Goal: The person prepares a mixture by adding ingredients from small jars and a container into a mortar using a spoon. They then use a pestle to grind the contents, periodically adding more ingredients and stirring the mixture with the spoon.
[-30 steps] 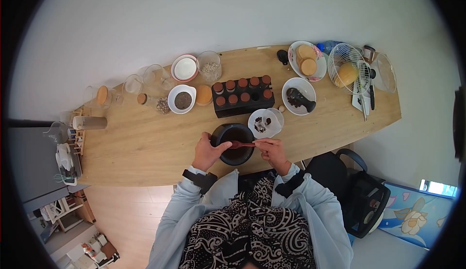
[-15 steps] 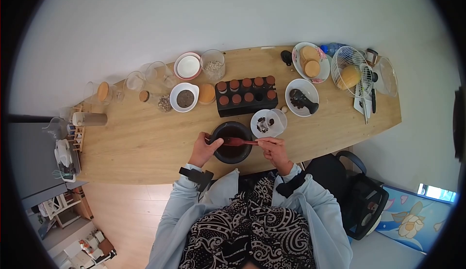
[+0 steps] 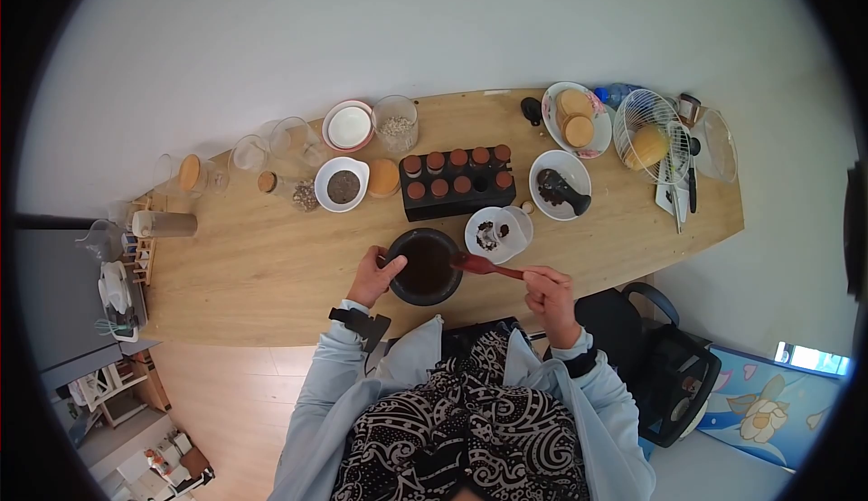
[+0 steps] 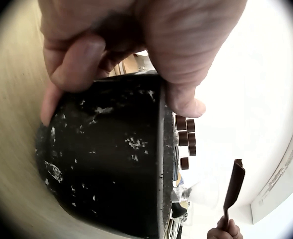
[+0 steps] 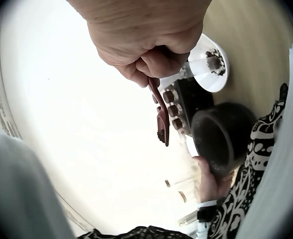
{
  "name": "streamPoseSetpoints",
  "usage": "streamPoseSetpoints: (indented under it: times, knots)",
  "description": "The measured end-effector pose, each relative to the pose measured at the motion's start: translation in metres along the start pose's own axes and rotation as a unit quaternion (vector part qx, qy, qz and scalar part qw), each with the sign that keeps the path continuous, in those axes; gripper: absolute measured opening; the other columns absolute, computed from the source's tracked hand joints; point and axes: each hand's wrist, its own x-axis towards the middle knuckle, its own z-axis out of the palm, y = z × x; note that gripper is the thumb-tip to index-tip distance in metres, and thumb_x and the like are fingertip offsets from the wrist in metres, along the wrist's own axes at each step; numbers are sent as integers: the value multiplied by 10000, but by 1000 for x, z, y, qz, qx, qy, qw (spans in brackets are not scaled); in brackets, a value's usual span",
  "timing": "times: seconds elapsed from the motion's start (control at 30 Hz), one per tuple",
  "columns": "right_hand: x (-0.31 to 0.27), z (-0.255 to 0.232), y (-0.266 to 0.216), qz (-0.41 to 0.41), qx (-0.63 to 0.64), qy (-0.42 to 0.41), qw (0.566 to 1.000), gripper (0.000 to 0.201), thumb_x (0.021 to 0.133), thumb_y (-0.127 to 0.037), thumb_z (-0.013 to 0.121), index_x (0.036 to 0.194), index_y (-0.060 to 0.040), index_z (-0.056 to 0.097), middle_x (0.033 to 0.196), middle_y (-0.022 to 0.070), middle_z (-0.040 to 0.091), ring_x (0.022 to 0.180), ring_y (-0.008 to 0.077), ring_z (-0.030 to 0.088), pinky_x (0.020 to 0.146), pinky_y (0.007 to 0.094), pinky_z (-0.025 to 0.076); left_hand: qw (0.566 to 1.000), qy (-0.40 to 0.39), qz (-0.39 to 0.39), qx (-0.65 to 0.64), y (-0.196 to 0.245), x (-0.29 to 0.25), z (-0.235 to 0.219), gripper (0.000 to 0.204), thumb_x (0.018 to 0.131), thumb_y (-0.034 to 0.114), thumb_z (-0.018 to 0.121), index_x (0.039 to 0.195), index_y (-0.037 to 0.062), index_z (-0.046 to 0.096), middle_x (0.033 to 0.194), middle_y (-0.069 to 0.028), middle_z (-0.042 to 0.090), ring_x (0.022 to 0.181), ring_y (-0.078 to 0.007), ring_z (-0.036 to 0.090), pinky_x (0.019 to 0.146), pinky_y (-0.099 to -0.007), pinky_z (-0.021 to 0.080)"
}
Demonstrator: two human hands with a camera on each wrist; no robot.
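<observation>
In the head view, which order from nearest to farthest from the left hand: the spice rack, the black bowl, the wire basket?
1. Black bowl: the left hand grips its rim.
2. Spice rack: behind the bowl, mid-table.
3. Wire basket: far right end.

A long wooden table [image 3: 271, 275] with rounded ends runs across the middle, set against a plain white wall [image 3: 434, 22] that fills the upper half, evenly lit. At 7 o'clock, light wood floor [image 3: 226, 392] shows below the table edge. At 9 o'clock stands a grey cabinet [image 3: 63, 293], with what may be small shelving [image 3: 108, 401] beneath it, too distorted to tell. At 4 o'clock sits a black office chair [image 3: 669, 365], and beyond it a blue flowered panel [image 3: 778, 401].
</observation>
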Motion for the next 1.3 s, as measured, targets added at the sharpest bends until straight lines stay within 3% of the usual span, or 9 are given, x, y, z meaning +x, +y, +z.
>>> streamPoseSetpoints:
  times: [0.23,0.43,0.5,0.53,0.6,0.7,0.93,1.13,1.3]
  knots:
    - [-16,-22,-41,-97,21,106,989,167,872,-49,616,997,52,661,577,-68,378,442,15,264,393,193,208,999,-12,-5,-45,-9,3,8,535,804,433,744,1037,27,486,759,-17,491,538,-71,455,421,-221,349]
    - [-15,-18,-46,-181,-142,168,959,151,868,-30,622,981,61,666,579,-59,402,458,17,341,382,207,228,999,-30,0,-29,-8,2,5,478,836,430,710,1039,66,476,745,11,498,547,-49,463,428,-200,322]
    - [-12,-20,-41,-369,-427,109,818,182,826,-32,674,999,28,670,602,20,489,484,100,458,418,283,355,999,-33,-6,-31,-6,1,5,473,833,427,714,1029,69,476,738,14,488,535,-47,453,423,-201,310]
    - [-13,-18,-42,-370,-427,110,818,182,826,-32,674,999,28,670,602,20,489,484,100,458,418,283,355,999,-33,-5,-30,-5,1,5,473,833,427,714,1029,69,476,738,14,488,535,-47,453,423,-201,310]
    - [-14,-12,-43,-499,-603,46,621,236,792,-26,690,1023,14,667,626,63,517,492,191,508,456,327,408,999,-27,-6,-33,-4,-1,6,475,830,429,716,1023,68,475,734,13,486,537,-47,451,422,-201,310]
    - [-16,-9,-41,-503,-638,25,583,275,768,-15,696,1042,-3,669,644,62,539,497,234,519,451,332,407,998,-26,-9,-50,-6,0,6,522,804,421,748,1038,42,475,746,-10,487,518,-64,440,399,-218,318]
    - [-32,-1,-53,-538,-634,42,554,295,767,-21,705,1057,8,661,669,54,551,483,209,504,444,331,400,998,-30,0,-48,-11,3,3,550,802,447,742,1054,38,473,762,-18,491,524,-68,442,403,-221,324]
    - [-24,30,-25,-504,-587,-134,619,330,754,-20,692,1079,14,647,686,54,553,528,202,536,477,328,440,998,-41,12,-45,-12,2,-1,550,878,492,631,1116,15,495,769,-36,503,537,-98,468,430,-238,371]
    - [19,39,18,-498,-664,-202,519,473,729,-64,620,1189,33,562,775,70,538,636,218,586,538,335,486,999,-43,10,-29,1,-7,-2,552,927,524,531,1104,1,533,785,-51,532,538,-118,499,443,-248,406]
